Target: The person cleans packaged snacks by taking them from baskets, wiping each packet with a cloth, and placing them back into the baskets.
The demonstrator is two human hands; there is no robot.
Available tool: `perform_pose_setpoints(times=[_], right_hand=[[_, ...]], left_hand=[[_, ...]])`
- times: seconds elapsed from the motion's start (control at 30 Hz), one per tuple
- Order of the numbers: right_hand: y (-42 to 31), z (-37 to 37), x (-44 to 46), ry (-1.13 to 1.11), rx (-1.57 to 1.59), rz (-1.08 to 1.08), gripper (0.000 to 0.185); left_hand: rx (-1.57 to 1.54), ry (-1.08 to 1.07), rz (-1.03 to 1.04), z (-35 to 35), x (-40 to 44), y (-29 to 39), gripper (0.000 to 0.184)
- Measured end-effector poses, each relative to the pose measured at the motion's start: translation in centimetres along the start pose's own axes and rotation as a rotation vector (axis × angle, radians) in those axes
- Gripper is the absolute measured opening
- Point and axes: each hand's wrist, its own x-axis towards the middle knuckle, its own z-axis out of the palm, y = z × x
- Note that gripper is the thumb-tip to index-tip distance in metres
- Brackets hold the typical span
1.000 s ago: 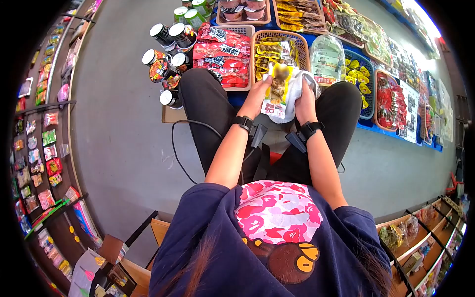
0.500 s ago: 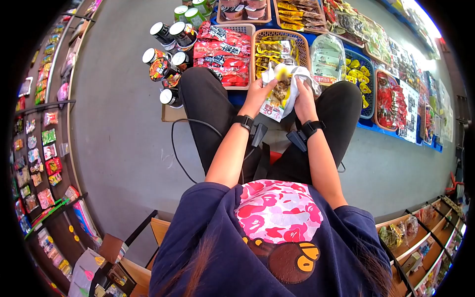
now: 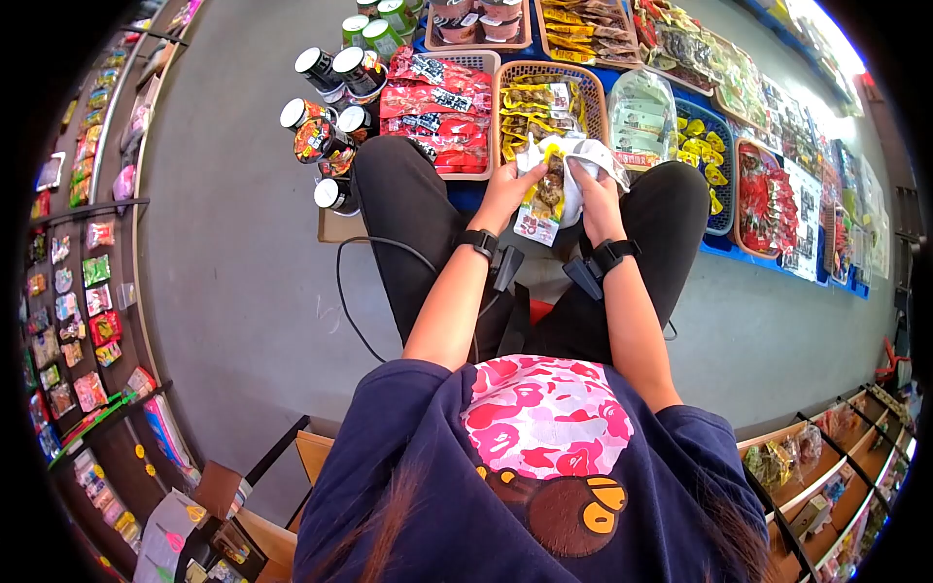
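Between my knees, my left hand (image 3: 507, 196) pinches the left edge of a yellow-and-clear snack packet (image 3: 550, 189) with brown food inside. My right hand (image 3: 600, 201) grips a bunched white cloth (image 3: 590, 153), which lies against the packet's right side and behind its top. The packet's lower end, with a white printed label, hangs toward me. Just beyond my hands is a tan basket (image 3: 604, 115) of similar yellow packets (image 3: 549, 95). Both wrists wear black straps with small black devices.
A basket of red packets (image 3: 437, 112) is at left, with stacked cup containers (image 3: 321, 136) beside it. A clear plastic tray (image 3: 643, 112), a blue basket (image 3: 720, 216) and a basket of red packets (image 3: 768, 199) stand to the right. A black cable (image 3: 340, 291) loops by my left leg.
The cloth has shifted up and bunched on the packet's right side, uncovering more of its front. The packet hangs straighter. Both hands keep nearly the same place.
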Motion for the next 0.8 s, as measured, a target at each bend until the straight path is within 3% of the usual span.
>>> perform_pose_setpoints(times=[0.4,0.47,0.57,0.73,0.8], right_hand=[[-0.4,0.1,-0.2,0.066,0.003,-0.029,0.033],[-0.5,0.2,-0.2,0.066,0.028,-0.009,0.033],[-0.5,0.1,-0.1,0.084,0.082,0.028,0.033],[-0.2,-0.3,0.1,0.063,0.133,0.069,0.033],[-0.2,-0.2,0.1,0.070,0.140,0.082,0.033]], left_hand=[[0.048,-0.049,-0.059,-0.1,0.2,-0.4,0.035],[-0.461,-0.052,-0.177,-0.2,0.6,-0.4,0.046],[-0.566,-0.015,-0.160,-0.2,0.6,-0.3,0.053],[-0.567,0.054,-0.283,-1.1,0.9,-0.5,0.047],[-0.521,-0.017,-0.308,-0.4,0.3,0.2,0.041]])
